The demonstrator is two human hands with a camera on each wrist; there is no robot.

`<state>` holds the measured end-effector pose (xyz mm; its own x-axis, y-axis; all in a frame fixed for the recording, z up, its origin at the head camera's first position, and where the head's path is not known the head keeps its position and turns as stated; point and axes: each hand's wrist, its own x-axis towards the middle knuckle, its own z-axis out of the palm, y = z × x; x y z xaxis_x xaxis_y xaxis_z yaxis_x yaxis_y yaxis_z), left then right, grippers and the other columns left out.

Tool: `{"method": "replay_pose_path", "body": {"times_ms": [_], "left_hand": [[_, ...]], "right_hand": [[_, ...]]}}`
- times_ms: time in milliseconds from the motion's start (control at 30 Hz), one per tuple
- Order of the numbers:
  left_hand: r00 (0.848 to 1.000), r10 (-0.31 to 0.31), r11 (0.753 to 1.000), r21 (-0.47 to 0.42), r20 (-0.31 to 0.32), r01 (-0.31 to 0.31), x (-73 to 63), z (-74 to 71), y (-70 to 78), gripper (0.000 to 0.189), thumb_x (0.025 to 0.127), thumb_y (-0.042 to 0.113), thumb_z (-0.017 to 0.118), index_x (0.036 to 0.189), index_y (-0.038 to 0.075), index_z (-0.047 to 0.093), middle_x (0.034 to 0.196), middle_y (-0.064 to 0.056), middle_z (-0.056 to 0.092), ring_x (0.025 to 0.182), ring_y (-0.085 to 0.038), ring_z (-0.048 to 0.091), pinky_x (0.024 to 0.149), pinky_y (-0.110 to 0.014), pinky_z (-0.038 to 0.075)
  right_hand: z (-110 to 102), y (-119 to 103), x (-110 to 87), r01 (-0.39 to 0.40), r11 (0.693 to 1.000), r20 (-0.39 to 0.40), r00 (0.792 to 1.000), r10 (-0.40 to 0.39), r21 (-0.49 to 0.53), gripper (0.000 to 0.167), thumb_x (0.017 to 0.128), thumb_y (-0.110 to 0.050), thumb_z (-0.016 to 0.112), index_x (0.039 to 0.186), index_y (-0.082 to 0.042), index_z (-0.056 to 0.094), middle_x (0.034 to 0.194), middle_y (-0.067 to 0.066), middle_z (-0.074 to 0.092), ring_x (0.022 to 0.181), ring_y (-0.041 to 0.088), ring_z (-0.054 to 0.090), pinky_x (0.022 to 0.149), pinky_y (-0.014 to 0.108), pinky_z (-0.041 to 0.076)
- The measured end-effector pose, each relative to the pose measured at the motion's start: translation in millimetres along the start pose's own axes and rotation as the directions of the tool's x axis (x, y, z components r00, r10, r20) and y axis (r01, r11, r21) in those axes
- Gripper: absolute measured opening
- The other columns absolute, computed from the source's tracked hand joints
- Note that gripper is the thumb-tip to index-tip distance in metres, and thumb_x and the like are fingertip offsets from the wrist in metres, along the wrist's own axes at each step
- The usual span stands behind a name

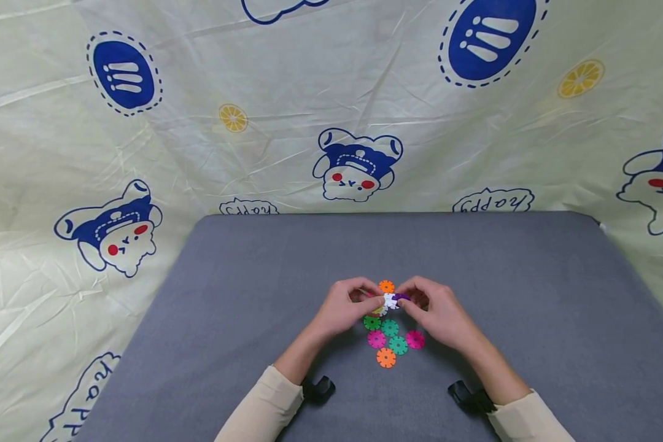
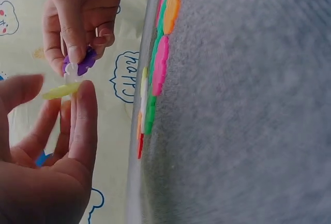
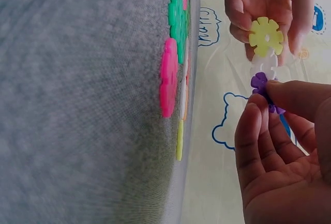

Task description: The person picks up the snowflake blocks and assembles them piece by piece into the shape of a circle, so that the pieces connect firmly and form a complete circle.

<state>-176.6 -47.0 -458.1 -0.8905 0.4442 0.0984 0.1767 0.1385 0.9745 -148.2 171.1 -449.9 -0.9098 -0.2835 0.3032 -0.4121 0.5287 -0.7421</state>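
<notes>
Both hands meet over the table, holding a short chain of notched flower-shaped plastic discs. My left hand (image 1: 342,308) holds the yellow disc (image 3: 257,35) between thumb and fingers. A translucent white disc (image 3: 268,63) sits in the middle, slotted against the yellow one and standing at an angle to it. The purple disc (image 3: 258,81) is at the other end, pinched between thumb and fingers of my right hand (image 1: 442,312). In the left wrist view the purple disc (image 2: 88,63) overlaps the white disc (image 2: 71,72); fingertips partly cover the joint.
Loose discs lie flat on the grey table (image 1: 254,276) below the hands: an orange disc (image 1: 382,361), a green disc (image 1: 368,324), teal discs (image 1: 394,348), and pink discs (image 1: 411,341). Another orange disc (image 1: 383,285) lies beyond the hands. A printed curtain (image 1: 287,166) hangs behind.
</notes>
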Motion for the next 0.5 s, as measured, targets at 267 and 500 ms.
{"method": "replay_pose_path", "body": {"times_ms": [267,500], "left_hand": [[0.986,-0.149,0.971,-0.176,0.081,0.161,0.7,-1.6,-0.8,0.03,0.092,0.018,0.066,0.114,-0.002,0.063,0.096,-0.007,0.068,0.074,-0.02,0.062,0.071,-0.041,0.057],[0.98,-0.165,0.97,-0.164,0.111,0.182,0.4,-0.8,-1.5,0.017,0.089,0.011,0.068,0.104,0.003,0.069,0.087,-0.009,0.069,0.071,-0.022,0.063,0.072,-0.044,0.057]], "right_hand": [[-0.3,0.7,-0.6,0.002,1.0,0.027,1.0,-0.001,-0.013,0.023,0.085,-0.006,0.073,0.104,-0.018,0.066,0.097,-0.007,0.063,0.08,0.01,0.058,0.07,0.031,0.054],[0.1,0.7,0.3,0.003,1.0,0.048,0.999,-0.004,0.016,0.022,0.085,-0.006,0.073,0.104,-0.014,0.066,0.096,-0.007,0.063,0.081,0.01,0.06,0.071,0.033,0.054]]}}
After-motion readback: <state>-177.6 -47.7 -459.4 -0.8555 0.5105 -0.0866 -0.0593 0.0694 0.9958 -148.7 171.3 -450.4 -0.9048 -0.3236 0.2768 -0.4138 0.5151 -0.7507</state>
